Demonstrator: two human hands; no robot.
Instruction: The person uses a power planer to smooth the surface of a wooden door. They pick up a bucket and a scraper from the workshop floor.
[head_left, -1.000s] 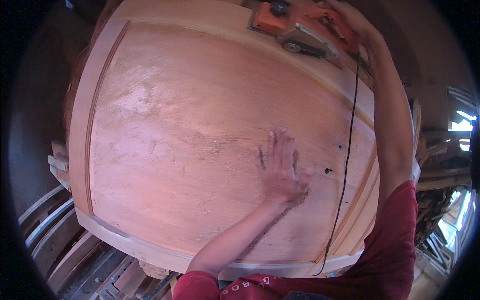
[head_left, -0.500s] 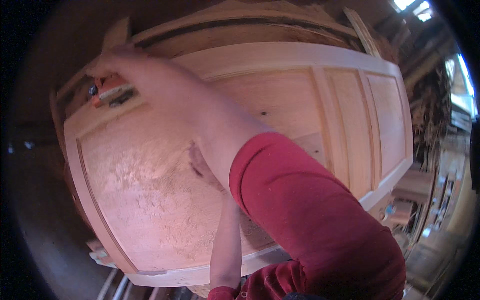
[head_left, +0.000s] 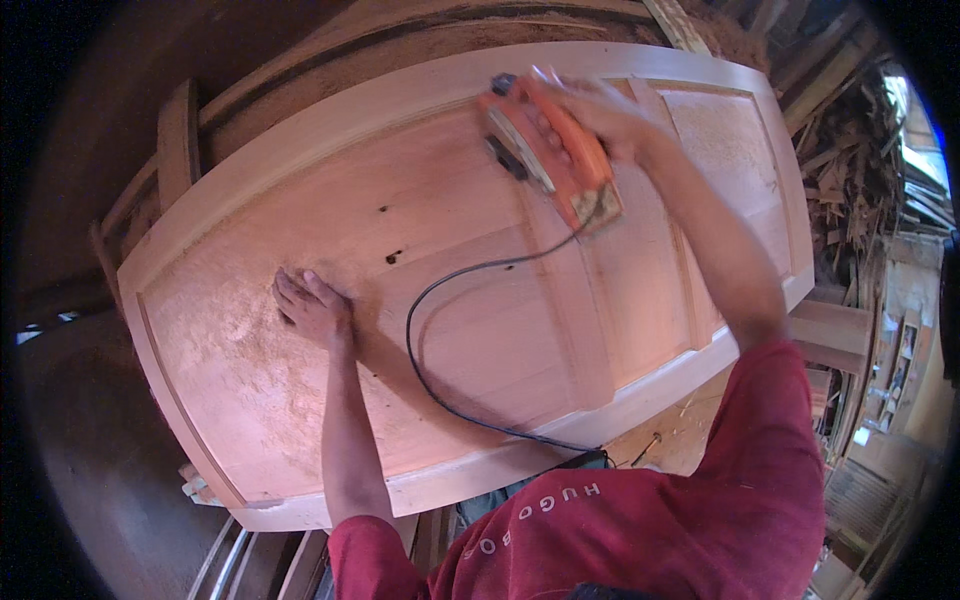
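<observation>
A large wooden panel door [head_left: 470, 300] lies flat in front of me. My right hand [head_left: 610, 115] is wrapped round the handle of an orange corded electric planer [head_left: 565, 150]. The planer is tilted over the door's far rail and the upright next to it; I cannot tell whether its sole touches the wood. A black cord [head_left: 412, 330] trails from the planer across the door to the near edge by my body. My left hand [head_left: 315, 305] rests on the dusty left panel with its fingers spread, and holds nothing.
Fine wood shavings [head_left: 235, 310] cover the left panel. A wooden post [head_left: 178, 145] and long boards [head_left: 400, 30] stand beyond the far edge. Scrap wood [head_left: 850, 190] is heaped at the right, and metal bars [head_left: 232, 565] lie below the near left corner.
My right hand has carried the planer from the far left corner rightwards along the far side. My left hand, mostly hidden before, now shows on the left panel.
</observation>
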